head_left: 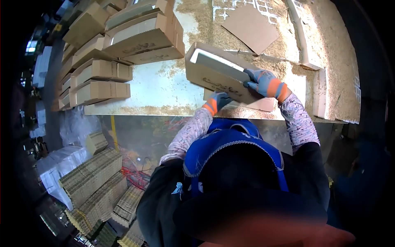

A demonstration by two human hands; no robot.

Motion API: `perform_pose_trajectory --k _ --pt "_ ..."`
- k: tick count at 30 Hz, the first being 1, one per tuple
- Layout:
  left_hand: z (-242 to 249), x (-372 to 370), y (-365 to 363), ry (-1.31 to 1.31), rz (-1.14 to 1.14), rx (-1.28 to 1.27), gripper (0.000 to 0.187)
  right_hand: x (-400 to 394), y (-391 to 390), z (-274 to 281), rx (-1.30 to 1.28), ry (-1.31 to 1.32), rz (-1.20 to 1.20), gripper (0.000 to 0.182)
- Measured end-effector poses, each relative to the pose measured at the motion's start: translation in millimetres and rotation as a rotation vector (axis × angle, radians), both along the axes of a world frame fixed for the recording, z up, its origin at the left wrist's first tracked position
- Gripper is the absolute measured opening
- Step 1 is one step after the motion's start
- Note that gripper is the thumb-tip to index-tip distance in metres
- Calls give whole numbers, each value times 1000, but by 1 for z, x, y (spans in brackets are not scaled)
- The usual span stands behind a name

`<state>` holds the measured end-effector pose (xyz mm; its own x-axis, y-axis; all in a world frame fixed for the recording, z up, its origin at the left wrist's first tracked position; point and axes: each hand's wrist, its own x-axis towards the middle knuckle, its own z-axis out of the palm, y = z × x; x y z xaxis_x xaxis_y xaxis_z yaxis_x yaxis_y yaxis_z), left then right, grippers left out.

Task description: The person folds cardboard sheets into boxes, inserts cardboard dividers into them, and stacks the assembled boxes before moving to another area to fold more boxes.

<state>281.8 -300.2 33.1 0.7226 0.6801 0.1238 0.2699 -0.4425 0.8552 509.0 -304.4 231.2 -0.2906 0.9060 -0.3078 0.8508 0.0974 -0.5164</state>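
A long, narrow cardboard box (220, 84) with dark printing on its side hangs tilted over the table's front edge. A white lining or filling shows along its upper opening. My right hand (263, 83), in a grey glove with an orange cuff, is closed around the box's right end. At the lower side of the box, my left hand (219, 101) in a matching glove is closed against its bottom edge, with some fingertips hidden. Under the box, another piece of cardboard (263, 105) lies on the table, mostly covered.
Several similar cardboard boxes (96, 90) stand in rows at the left of the worktable (164, 92). A flat cardboard sheet (251, 29) lies at the back on sawdust-like debris. White ridges (302, 37) run on the right. Stacked bundles (92, 173) stand on the floor at left.
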Motion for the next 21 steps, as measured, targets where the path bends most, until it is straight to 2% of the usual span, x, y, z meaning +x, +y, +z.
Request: perform_pose_trajectory --k 2,3,6,7,9,11,12,14,15,16,17,18,19,20,21 --pt "-17 19 1 28 -79 176 22 -7 0 1 -86 -246 92 42" --pt "-19 23 -2 27 -84 177 22 -6 0 -21 -103 -197 62 35" --pt "22 36 2 623 -222 -590 38 -5 0 -50 -66 -99 68 33" --pt "57 32 -9 554 -89 -128 39 -7 1 -48 -58 -120 62 37" --pt "124 14 -2 225 -14 192 38 -5 5 -52 -55 -107 10 41" --pt "149 1 24 66 146 726 37 -5 11 -55 -67 -130 -48 50" --pt "154 -1 40 308 95 579 36 -9 12 -53 -67 -123 -60 50" --pt "120 -2 65 493 61 487 39 -16 17 -49 -67 -168 -113 51" --pt "109 1 71 493 53 492 39 -19 20 -64 -4 -266 -91 50" --pt "100 5 76 583 -20 359 43 -25 18 -75 -3 -262 -103 50" --pt "101 9 78 672 -92 224 48 -32 14 -87 96 -351 -106 49" --pt "102 14 78 674 -102 229 48 -38 8 -97 195 -440 -107 47" --pt "111 24 79 815 -106 134 51 -38 -2 -109 378 -411 -136 42" --pt "115 29 82 956 -110 34 55 -40 -11 -96 330 -378 -159 41" --pt "114 30 85 936 -97 49 57 -37 -20 -92 525 -339 -157 39"
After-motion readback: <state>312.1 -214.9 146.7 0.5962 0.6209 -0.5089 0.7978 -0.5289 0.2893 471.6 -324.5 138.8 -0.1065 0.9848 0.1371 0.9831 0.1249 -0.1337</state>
